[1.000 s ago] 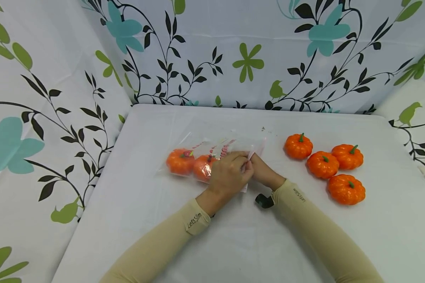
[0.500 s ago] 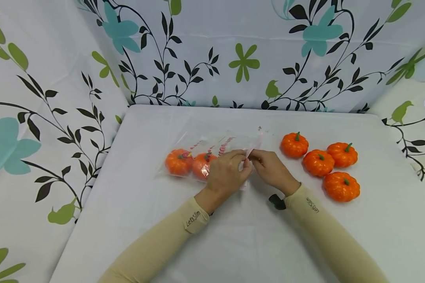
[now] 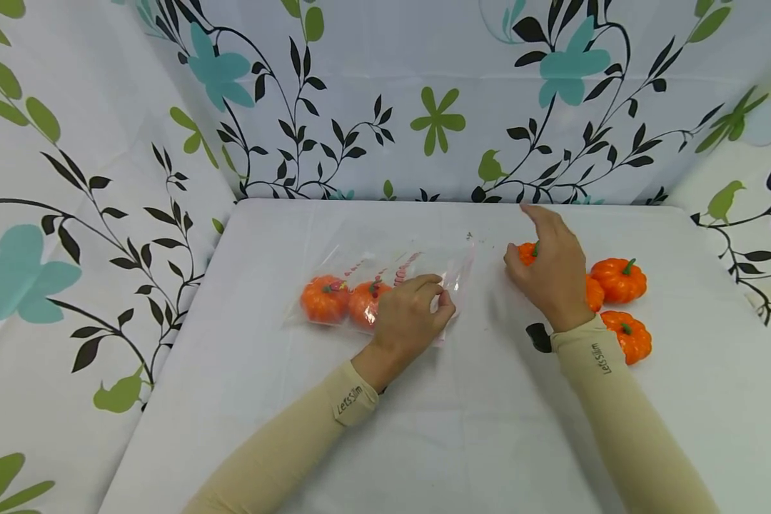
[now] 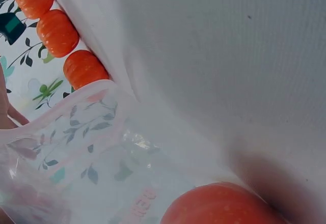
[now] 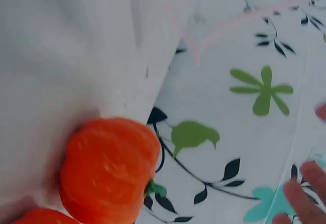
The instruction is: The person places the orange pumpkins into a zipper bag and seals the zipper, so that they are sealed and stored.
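Observation:
A clear plastic bag [image 3: 360,257] with red print lies on the table, holding two small orange pumpkins, one of them this pumpkin [image 3: 324,300]. My left hand [image 3: 407,318] pinches the bag near its right-hand opening. In the left wrist view the bag's pinkish rim [image 4: 61,102] stands apart, with a bagged pumpkin [image 4: 224,206] below. My right hand [image 3: 552,268], fingers spread, hovers over the farthest loose pumpkin [image 3: 527,252] and partly hides it. In the right wrist view, fingertips [image 5: 305,198] appear at the lower right, apart from the pumpkin [image 5: 109,170].
Other loose pumpkins sit right of my right hand: a back one [image 3: 619,280], a front one [image 3: 630,335] and one mostly covered by the hand. A white cloth covers the table [image 3: 462,442]. A patterned curtain [image 3: 360,86] rises behind its far edge.
My right hand has let go of the bag's edge and moved right to the loose pumpkins, its fingers spreading. The left hand stays at the bag.

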`<state>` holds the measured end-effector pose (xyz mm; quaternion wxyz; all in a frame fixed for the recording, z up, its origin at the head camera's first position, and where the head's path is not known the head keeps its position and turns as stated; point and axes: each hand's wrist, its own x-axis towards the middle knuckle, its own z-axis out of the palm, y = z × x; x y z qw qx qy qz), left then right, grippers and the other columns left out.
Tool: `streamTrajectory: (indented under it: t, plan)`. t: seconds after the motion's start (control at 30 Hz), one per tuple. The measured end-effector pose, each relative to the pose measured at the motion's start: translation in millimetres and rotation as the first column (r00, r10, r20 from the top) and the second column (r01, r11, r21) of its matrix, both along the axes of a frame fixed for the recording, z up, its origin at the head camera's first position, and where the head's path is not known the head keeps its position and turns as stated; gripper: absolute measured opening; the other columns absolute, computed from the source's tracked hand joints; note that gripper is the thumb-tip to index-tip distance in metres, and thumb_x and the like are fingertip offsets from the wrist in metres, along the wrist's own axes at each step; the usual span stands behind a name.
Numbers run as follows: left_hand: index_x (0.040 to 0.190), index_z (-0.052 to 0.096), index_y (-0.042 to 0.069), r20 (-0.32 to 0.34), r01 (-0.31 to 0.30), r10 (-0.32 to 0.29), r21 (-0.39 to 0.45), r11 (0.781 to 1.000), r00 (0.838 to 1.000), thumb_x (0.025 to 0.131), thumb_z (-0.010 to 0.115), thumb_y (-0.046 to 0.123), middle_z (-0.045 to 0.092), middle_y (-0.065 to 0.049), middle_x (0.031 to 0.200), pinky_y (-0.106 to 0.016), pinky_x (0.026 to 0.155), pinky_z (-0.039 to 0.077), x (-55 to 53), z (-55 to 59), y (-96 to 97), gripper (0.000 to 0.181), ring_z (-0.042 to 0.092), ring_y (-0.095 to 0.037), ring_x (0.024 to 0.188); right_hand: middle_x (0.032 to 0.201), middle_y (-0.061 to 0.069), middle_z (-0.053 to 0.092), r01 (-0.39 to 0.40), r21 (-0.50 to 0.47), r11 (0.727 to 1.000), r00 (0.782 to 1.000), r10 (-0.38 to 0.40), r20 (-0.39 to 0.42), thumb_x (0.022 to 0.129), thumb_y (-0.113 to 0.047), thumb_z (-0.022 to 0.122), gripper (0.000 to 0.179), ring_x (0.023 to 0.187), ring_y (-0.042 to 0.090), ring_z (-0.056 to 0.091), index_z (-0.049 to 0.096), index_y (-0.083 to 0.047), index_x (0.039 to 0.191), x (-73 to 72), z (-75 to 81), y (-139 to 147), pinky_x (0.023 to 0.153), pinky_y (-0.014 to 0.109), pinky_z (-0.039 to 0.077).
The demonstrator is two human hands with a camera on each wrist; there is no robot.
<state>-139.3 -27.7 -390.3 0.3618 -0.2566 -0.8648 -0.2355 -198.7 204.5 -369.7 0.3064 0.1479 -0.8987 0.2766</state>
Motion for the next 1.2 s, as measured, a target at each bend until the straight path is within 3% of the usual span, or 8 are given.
streamTrajectory:
  t: [0.13,0.27,0.47,0.57,0.67,0.83,1.03,1.2]
  plan:
    - [0.074,0.074,0.006,0.009,-0.011,0.011,0.008,1.000,1.000,0.078,0.073,0.006,0.076,-0.004,0.092,-0.028,0.060,0.059,0.5,-2.1,-1.1,0.004,0.073,-0.016,0.081,0.165,0.017,0.023,0.067,0.063,0.996,0.985,-0.076,0.154,0.077,-0.041,0.084,0.111,0.151,0.034,0.023,0.021,-0.004,0.160,-8.3,6.4,11,0.121,0.054,0.018]
    - [0.073,0.073,0.007,0.010,-0.020,0.019,0.019,1.000,1.000,0.077,0.072,0.005,0.076,-0.003,0.092,-0.027,0.057,0.058,0.8,-4.1,-1.9,0.005,0.073,-0.015,0.078,0.168,0.019,0.001,0.121,0.122,0.985,0.926,-0.157,0.344,0.069,-0.054,0.088,0.138,0.153,0.039,0.008,-0.001,-0.001,0.161,-11.6,6.9,18,0.120,0.060,0.004]
    - [0.074,0.074,0.007,0.021,-0.021,0.021,0.028,0.999,1.000,0.078,0.072,0.007,0.076,-0.003,0.092,-0.027,0.056,0.058,2.4,-4.0,-2.7,0.004,0.073,-0.015,0.079,0.159,0.038,0.011,0.128,0.225,0.966,0.805,-0.234,0.545,0.072,-0.047,0.087,0.135,0.145,0.054,0.016,-0.001,0.012,0.155,-13.6,0.4,25,0.116,0.068,0.006]
    - [0.075,0.074,0.006,0.034,-0.021,0.020,0.027,0.999,0.999,0.079,0.073,0.008,0.076,-0.004,0.093,-0.027,0.057,0.058,2.8,-3.0,-2.9,0.004,0.073,-0.016,0.081,0.151,0.044,0.022,0.112,0.291,0.950,0.740,-0.275,0.614,0.076,-0.044,0.084,0.123,0.139,0.058,0.021,0.009,0.018,0.151,-13.6,-3.2,27,0.115,0.070,0.008]
    - [0.076,0.075,0.006,0.041,-0.025,0.023,0.026,0.999,0.999,0.079,0.073,0.009,0.077,-0.004,0.093,-0.027,0.058,0.058,3.1,-2.3,-2.9,0.005,0.073,-0.016,0.081,0.143,0.045,0.032,0.092,0.343,0.935,0.699,-0.306,0.646,0.078,-0.045,0.081,0.112,0.133,0.060,0.024,0.022,0.021,0.146,-13.5,-6.6,28,0.113,0.071,0.010]
    - [0.077,0.075,0.006,0.056,-0.021,0.020,0.032,0.999,0.998,0.080,0.074,0.009,0.077,-0.004,0.094,-0.027,0.060,0.059,3.2,-2.2,-3.3,0.005,0.074,-0.016,0.082,0.133,0.044,0.042,0.085,0.388,0.918,0.704,-0.331,0.629,0.078,-0.045,0.079,0.100,0.127,0.061,0.030,0.035,0.022,0.138,-14.3,-13.2,29,0.112,0.072,0.014]
    - [0.078,0.076,0.006,0.063,-0.016,0.014,0.031,0.999,0.998,0.080,0.074,0.010,0.077,-0.004,0.093,-0.027,0.060,0.059,3.6,-1.4,-4.3,0.005,0.074,-0.016,0.080,0.127,0.043,0.050,0.091,0.400,0.912,0.747,-0.328,0.578,0.079,-0.034,0.082,0.087,0.123,0.058,0.039,0.043,0.020,0.136,-14.6,-23.8,31,0.114,0.070,0.016]
    - [0.077,0.076,0.007,0.047,-0.020,0.019,0.031,0.999,0.999,0.079,0.074,0.009,0.076,-0.003,0.091,-0.026,0.057,0.057,3.1,-1.2,-5.2,0.004,0.074,-0.015,0.078,0.124,0.038,0.055,0.098,0.356,0.929,0.796,-0.288,0.532,0.078,-0.029,0.082,0.077,0.120,0.054,0.044,0.050,0.016,0.132,-10.6,-26.2,29,0.114,0.068,0.017]
